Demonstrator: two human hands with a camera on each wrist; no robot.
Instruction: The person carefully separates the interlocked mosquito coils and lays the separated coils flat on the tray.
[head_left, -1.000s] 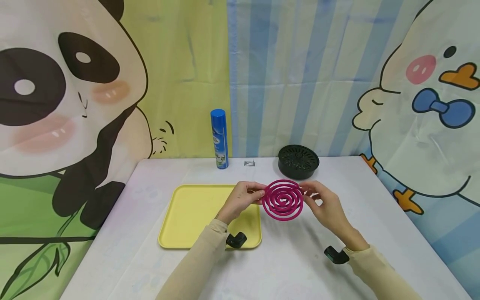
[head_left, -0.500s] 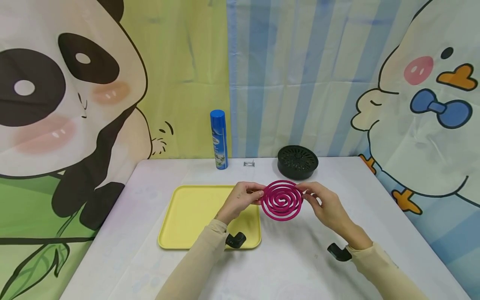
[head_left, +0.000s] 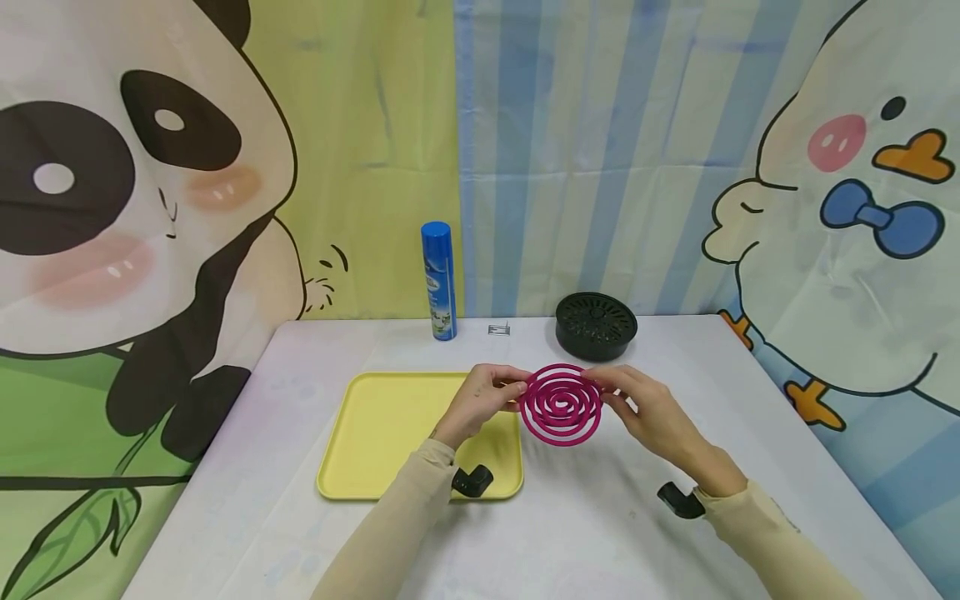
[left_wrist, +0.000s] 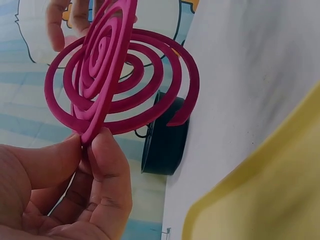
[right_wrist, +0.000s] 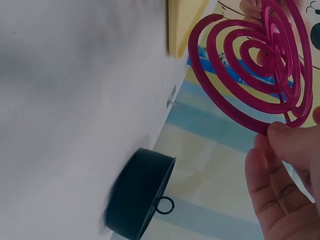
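Note:
Two magenta mosquito coils are held up over the table, their spirals interlaced and tilted at an angle to each other. One coil (left_wrist: 193, 85) spreads out sideways in the left wrist view, while the other coil (left_wrist: 107, 92) stands nearly edge-on there. My left hand (head_left: 478, 403) pinches the left rim between thumb and fingers, beside the yellow tray (head_left: 390, 433). At the upper right rim, my right hand (head_left: 651, 417) pinches the outer ring between thumb and forefinger; its other fingers are loosely bent.
Behind the coils stands a round black coil holder (head_left: 596, 325) with a slotted lid and a small ring. A blue spray can (head_left: 439, 283) is upright at the back edge, and a small metal stand (head_left: 498, 329) lies between them. A printed curtain (head_left: 525, 167) hangs behind the table.
My right hand has shifted slightly left, and the coils have tilted a little further apart. The left hand has stayed almost still.

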